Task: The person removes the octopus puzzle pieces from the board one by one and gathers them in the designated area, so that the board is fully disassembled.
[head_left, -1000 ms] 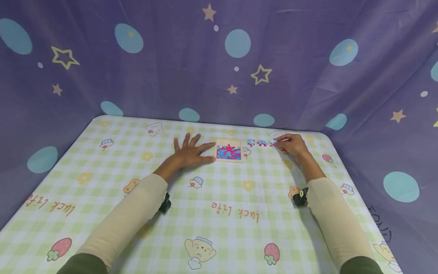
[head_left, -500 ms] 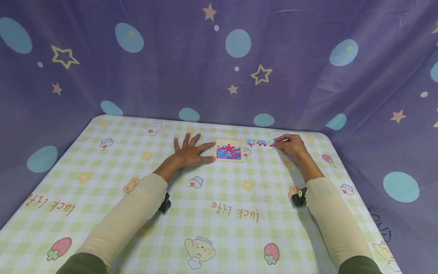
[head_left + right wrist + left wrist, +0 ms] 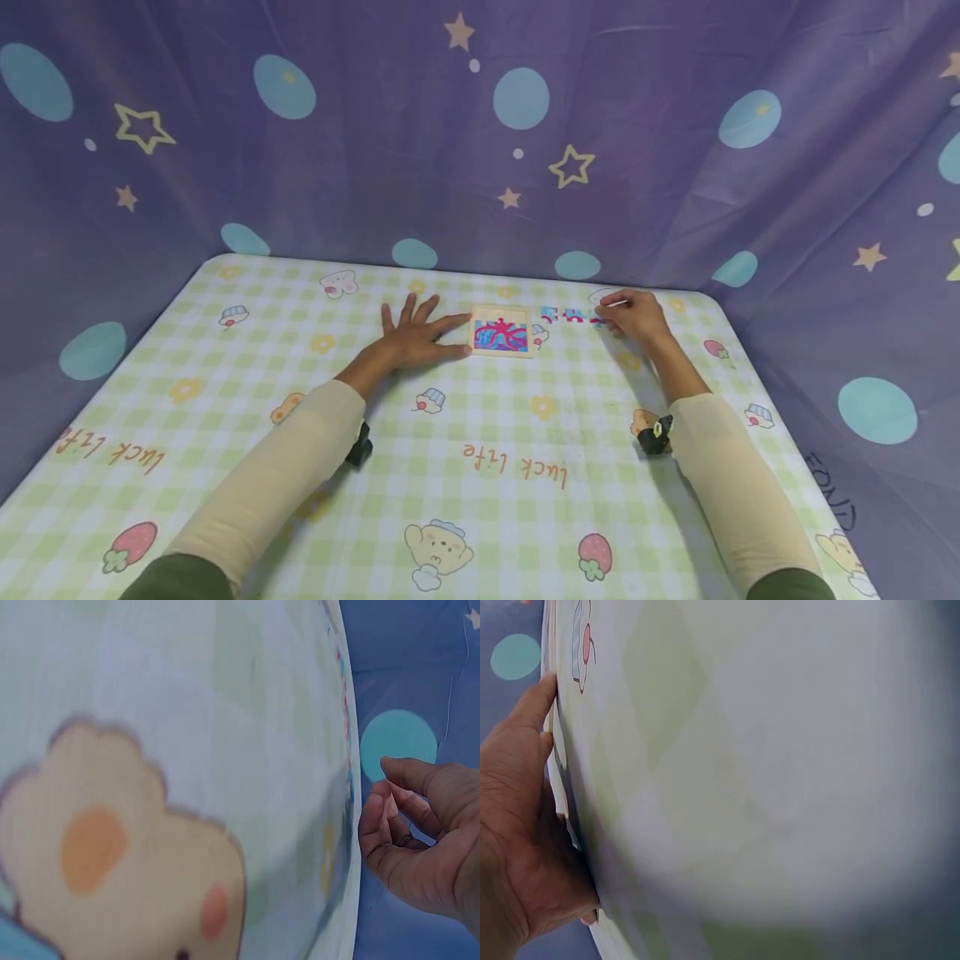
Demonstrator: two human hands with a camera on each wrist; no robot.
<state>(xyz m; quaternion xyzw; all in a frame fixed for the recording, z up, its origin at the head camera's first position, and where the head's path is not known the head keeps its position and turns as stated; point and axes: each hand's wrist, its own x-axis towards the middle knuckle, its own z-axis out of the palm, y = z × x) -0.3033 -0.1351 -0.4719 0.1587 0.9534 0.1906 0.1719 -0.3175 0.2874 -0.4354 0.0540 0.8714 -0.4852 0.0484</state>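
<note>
My left hand point(image 3: 412, 340) lies on the cloth with its fingers spread. Its thumb and index finger touch the left side of a small wooden puzzle frame point(image 3: 502, 354). Inside is a pink octopus picture point(image 3: 501, 334), with a bare wooden strip along the top. To the right of the frame lie three blue-and-pink jigsaw pieces point(image 3: 549, 314) in a row. My right hand point(image 3: 636, 317) is over the rightmost jigsaw piece point(image 3: 597, 321) and partly hides it. In the right wrist view, the right hand's fingers point(image 3: 388, 774) are loosely bent, with no piece visible between them.
A checked cloth with printed cartoons covers the table point(image 3: 480, 433). Behind it and at the sides hangs a purple curtain point(image 3: 420, 167) with stars and dots. A small black camera point(image 3: 654, 435) is strapped at the right wrist, another black camera point(image 3: 361, 446) at the left.
My right hand has lifted slightly from the rightmost jigsaw piece, which stays in the row. My left hand and the puzzle frame keep their places.
</note>
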